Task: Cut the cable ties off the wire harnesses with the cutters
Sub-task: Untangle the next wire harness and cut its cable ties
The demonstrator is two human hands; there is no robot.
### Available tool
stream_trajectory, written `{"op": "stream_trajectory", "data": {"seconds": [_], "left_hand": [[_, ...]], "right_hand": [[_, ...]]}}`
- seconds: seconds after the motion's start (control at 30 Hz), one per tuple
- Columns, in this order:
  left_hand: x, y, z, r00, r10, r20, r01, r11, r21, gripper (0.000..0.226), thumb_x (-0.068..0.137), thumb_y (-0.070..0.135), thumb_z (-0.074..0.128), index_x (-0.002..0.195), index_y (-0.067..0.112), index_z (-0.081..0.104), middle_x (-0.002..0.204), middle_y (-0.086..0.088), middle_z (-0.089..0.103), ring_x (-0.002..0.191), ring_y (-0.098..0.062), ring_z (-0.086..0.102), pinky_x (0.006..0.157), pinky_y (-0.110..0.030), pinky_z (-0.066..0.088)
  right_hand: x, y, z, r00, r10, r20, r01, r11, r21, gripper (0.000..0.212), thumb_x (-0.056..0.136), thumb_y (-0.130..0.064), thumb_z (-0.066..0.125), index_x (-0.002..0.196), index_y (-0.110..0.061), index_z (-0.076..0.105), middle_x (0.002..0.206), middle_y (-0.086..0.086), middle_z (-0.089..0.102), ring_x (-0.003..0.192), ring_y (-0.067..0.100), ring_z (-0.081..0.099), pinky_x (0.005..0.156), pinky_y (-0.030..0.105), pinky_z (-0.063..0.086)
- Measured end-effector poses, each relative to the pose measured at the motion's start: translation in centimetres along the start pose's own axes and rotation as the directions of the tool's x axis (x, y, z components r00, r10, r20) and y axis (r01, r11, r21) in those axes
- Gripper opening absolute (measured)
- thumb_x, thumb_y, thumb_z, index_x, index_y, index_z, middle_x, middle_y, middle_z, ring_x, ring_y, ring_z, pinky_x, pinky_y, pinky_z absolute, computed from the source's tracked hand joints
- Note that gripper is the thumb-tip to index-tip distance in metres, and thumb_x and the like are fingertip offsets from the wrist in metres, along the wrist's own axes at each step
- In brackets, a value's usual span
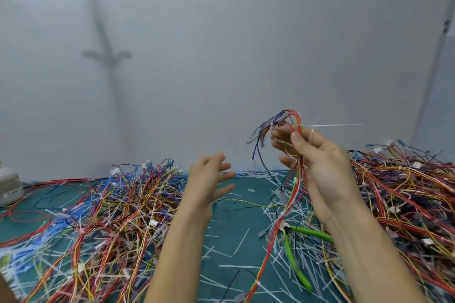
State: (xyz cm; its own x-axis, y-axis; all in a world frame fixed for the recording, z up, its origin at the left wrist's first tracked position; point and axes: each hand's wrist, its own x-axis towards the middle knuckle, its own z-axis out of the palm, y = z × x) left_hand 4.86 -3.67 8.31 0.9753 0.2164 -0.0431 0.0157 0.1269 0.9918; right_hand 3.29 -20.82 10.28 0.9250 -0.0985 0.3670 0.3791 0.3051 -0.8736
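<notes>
Up high, the right hand pinches a bundle of wires; the left hand is spread, holding nothing; green cutters lie on the table.

Green-handled cutters are lying on the teal worktop among cut white ties. A tangled wire heap is sprawling left of the cutters, a second heap right, a white container far left.

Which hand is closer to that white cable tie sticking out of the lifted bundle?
Right. The right hand grips the wire harness just beside the cable tie; the left hand hovers open, lower and leftward.
</notes>
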Motion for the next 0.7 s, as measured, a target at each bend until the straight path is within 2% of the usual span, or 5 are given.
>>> {"op": "stream_trajectory", "data": {"seconds": [0.13,0.27,0.43,0.57,0.7], "left_hand": [[2.9,-3.5,-1.4,0.910,-0.408,0.075,0.414,0.897,-0.157,0.018,0.096,0.034,0.052,0.100,0.019,0.062,0.124,-0.004,0.061,0.113,-0.025,0.054,0.104,-0.055,0.030],[4.0,-4.6,-5.6,0.848,-0.529,-0.015,0.505,0.818,-0.274,0.031,0.092,0.037,0.051,0.114,0.018,0.061,0.127,-0.007,0.063,0.120,-0.034,0.052,0.107,-0.055,0.024],[4.3,-4.1,-8.5,0.894,-0.407,-0.188,0.384,0.911,-0.148,0.031,0.097,0.036,0.045,0.118,0.016,0.055,0.116,-0.008,0.064,0.111,-0.038,0.059,0.100,-0.059,0.032],[4.1,-3.6,-8.5,0.918,-0.210,-0.337,0.217,0.976,-0.017,0.019,0.098,0.027,0.048,0.109,0.012,0.051,0.100,-0.011,0.063,0.077,-0.029,0.056,0.061,-0.032,0.036],[2.9,-2.8,-7.5,0.982,-0.111,-0.154,0.164,0.906,0.391,0.016,0.100,0.024,0.047,0.086,0.019,0.050,0.083,-0.003,0.051,0.069,-0.028,0.061,0.064,-0.033,0.043]], "right_hand": [[0.0,-0.1,-0.3,0.994,-0.105,0.007,0.105,0.994,-0.039,0.021,0.099,-0.014,0.053,0.099,-0.020,0.073,0.106,-0.005,0.076,0.105,0.012,0.069,0.079,0.028,0.049],[0.1,-0.3,-0.5,0.985,-0.172,-0.021,0.171,0.985,-0.032,0.020,0.099,-0.014,0.053,0.099,-0.022,0.072,0.104,-0.007,0.076,0.098,0.012,0.071,0.072,0.022,0.055],[0.2,-0.9,-1.6,0.966,-0.231,-0.112,0.223,0.971,-0.084,0.020,0.101,-0.016,0.052,0.098,-0.025,0.070,0.096,-0.008,0.076,0.065,0.007,0.059,0.047,0.014,0.040],[0.5,-1.1,-2.5,0.965,-0.230,-0.130,0.221,0.972,-0.080,0.019,0.101,-0.015,0.053,0.103,-0.022,0.069,0.098,-0.009,0.076,0.059,0.006,0.036,0.044,0.014,0.028],[0.3,-0.6,-1.6,0.982,-0.181,-0.045,0.177,0.980,-0.089,0.018,0.099,-0.015,0.055,0.101,-0.022,0.071,0.103,-0.006,0.076,0.061,0.006,0.036,0.045,0.015,0.028]]}}
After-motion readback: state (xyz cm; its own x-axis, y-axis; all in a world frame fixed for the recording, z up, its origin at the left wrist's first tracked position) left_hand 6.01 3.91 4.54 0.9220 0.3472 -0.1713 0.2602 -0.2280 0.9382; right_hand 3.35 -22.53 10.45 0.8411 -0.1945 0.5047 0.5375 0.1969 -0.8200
